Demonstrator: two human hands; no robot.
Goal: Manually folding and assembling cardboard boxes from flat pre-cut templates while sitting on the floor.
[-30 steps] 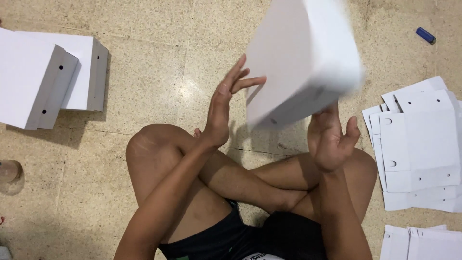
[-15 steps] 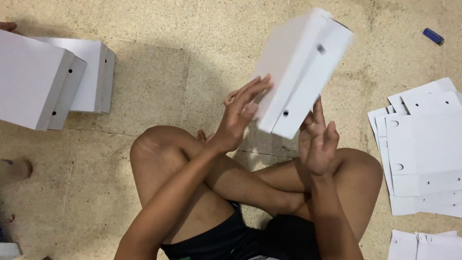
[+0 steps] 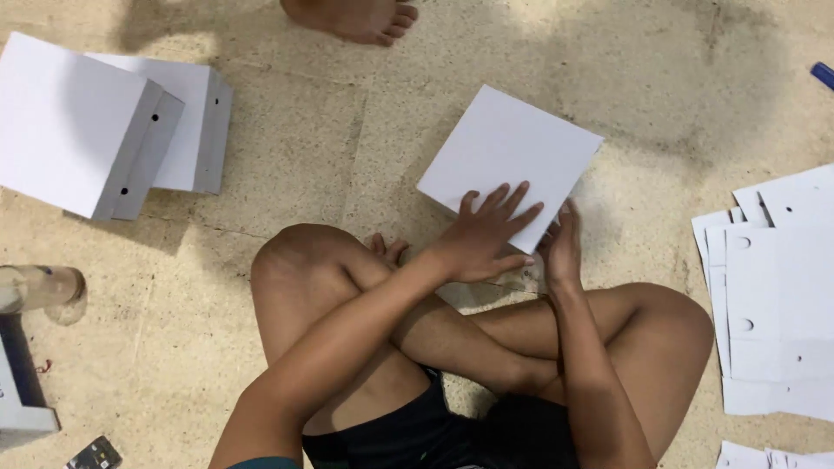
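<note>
We see a folded white cardboard box (image 3: 511, 161) lying flat-faced on the speckled beige stone floor (image 3: 287, 165), just ahead of the person's crossed bare legs (image 3: 347, 304). Its near corner sits under the hands; the rest of its top face is uncovered. The left hand (image 3: 482, 234) lies on top of the box with fingers spread wide and flat, pressing down rather than gripping. The right hand (image 3: 563, 246) stands at the box's near right edge, fingers straight and close together, touching the side; we cannot tell whether it pinches anything.

To the far left, well apart from the hands, we find two finished white cardboard boxes (image 3: 104, 130) with small round holes in their sides, one overlapping the other. At the right edge lies a loose pile of flat white punched cardboard sheets (image 3: 782, 295), fanned over one another. At the top, another person's bare foot (image 3: 356, 17) rests on the floor. A clear plastic bottle (image 3: 39, 287) lies at the left edge, and a small blue object (image 3: 823, 74) sits in the upper right corner.
</note>
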